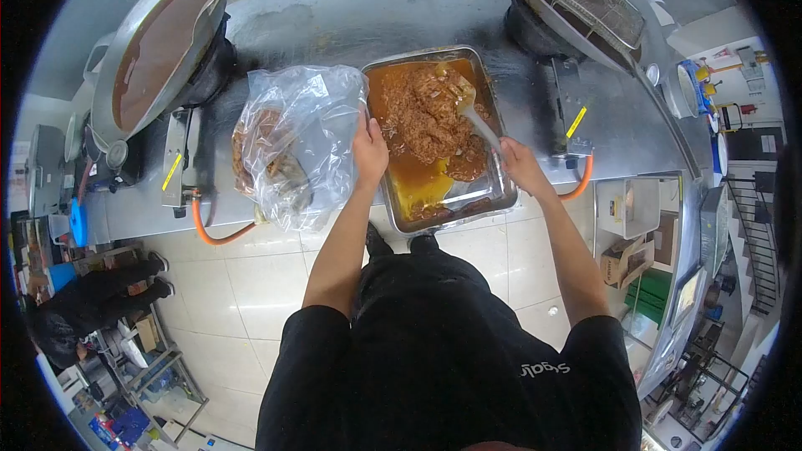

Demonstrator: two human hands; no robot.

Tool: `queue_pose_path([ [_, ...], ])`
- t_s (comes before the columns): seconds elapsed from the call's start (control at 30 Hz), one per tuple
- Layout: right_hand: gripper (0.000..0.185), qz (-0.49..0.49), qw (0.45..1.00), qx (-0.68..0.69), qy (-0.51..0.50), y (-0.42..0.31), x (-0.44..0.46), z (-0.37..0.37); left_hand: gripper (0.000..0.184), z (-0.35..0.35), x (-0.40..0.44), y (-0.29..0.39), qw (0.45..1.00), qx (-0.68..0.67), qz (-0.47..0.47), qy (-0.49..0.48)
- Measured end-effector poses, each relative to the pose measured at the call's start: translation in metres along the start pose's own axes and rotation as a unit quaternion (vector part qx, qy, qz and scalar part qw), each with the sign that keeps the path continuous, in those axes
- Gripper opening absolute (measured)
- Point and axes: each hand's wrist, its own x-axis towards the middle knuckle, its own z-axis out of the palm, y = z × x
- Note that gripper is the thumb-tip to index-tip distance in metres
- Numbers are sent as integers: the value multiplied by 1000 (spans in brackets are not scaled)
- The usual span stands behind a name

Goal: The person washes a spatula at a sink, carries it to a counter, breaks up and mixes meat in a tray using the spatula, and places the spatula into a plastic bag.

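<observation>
So the brown clumpy mix is heaped between the two hands, mostly toward the far end, with orange oily liquid pooled around it. It's in a metal tray, and the spatula has its blade at the heap's right side. Right hand is wrapped around the handle, well apart from the left hand, which is at the near-left rim. Can't really tell from up here if those left fingers grip the rim or just rest on it. I'd brace there, keep the blade flat to the bottom and fold inward in short strokes, so the oil doesn't slop over. Watch the clear plastic bag just left of the left hand; keep its loose edge out of the tray. Beyond the hands is metal counter.
</observation>
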Motion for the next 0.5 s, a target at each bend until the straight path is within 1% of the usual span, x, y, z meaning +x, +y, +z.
queue_pose_path([
  [0.03, 35, -58, 998, -35, 15, 6, -3, 2, 46, 0, 0, -1, 1000, -9, -12, -7],
  [0.07, 32, -90, 992, -76, 42, 12, -9, 4, 46, -1, 1, -2, 999, -19, -24, -13],
  [0.13, 27, -154, 970, -160, 96, -5, -30, 7, 46, -1, 0, 0, 998, -32, -41, -20],
  [0.23, 21, -69, 962, -249, 89, -25, -53, 4, 46, -3, 0, 7, 997, -35, -63, -24],
  [0.27, 21, -69, 958, -258, 102, -23, -53, 3, 46, -3, 0, 7, 997, -32, -62, -21],
  [0.33, 20, -70, 950, -277, 130, -19, -45, -5, 46, -2, 0, 4, 999, -20, -31, -4],
  [0.43, 19, -44, 917, -362, 161, -21, -21, -18, 46, -2, -1, 5, 1000, 0, 8, 7],
  [0.5, 18, -33, 911, -378, 161, -22, -3, -25, 46, -3, 1, 2, 999, -23, -36, -15],
])
